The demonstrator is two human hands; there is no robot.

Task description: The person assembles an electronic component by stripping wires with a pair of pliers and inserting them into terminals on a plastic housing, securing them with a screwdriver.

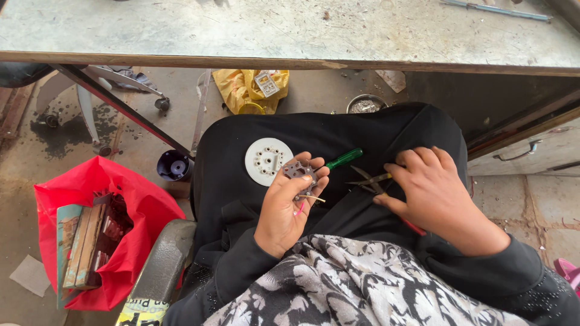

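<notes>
My left hand (289, 202) holds a small grey perforated part (299, 171) with thin wires trailing below it, over my lap in black cloth. A white round disc with holes (267, 160) lies on my lap just left of that hand. A green-handled screwdriver (343, 159) rests on the lap beside the fingers. My right hand (432, 190) lies on the lap over small scissors (368, 180), fingers on their handles; a red-handled tool (414, 227) sticks out under the wrist.
A worn metal workbench edge (290, 60) spans the top. On the floor sit a red bag with boxes (99, 232), a yellow bag (244, 90), a dark cup (175, 165) and a metal bowl (365, 104). A drawer (531, 151) is at right.
</notes>
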